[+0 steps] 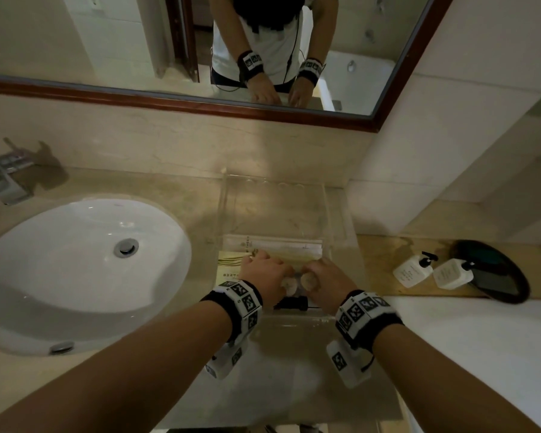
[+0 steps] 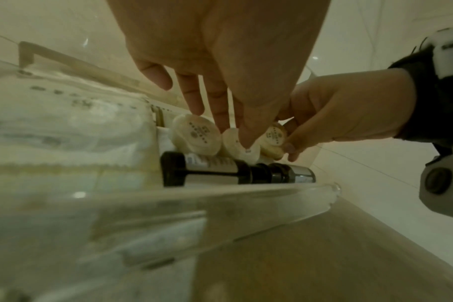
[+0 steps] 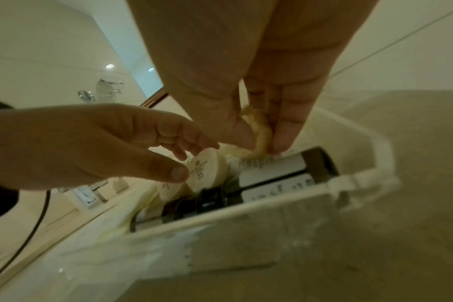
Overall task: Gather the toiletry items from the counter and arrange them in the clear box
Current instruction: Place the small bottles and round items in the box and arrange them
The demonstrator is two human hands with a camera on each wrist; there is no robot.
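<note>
Clear box [image 1: 275, 210] had open room at back; by its front wall, left hand [image 1: 264, 276] and right hand [image 1: 328, 279] each pinched a round packet [image 3: 204, 165].

Round cream soaps [image 2: 197, 134] on edge in clear box [image 2: 246, 190], dark bottle [image 2: 212, 169] lying alongside

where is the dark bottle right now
In the left wrist view the dark bottle lies on its side inside the clear box, against its near wall, right in front of the row of round soaps.
</note>
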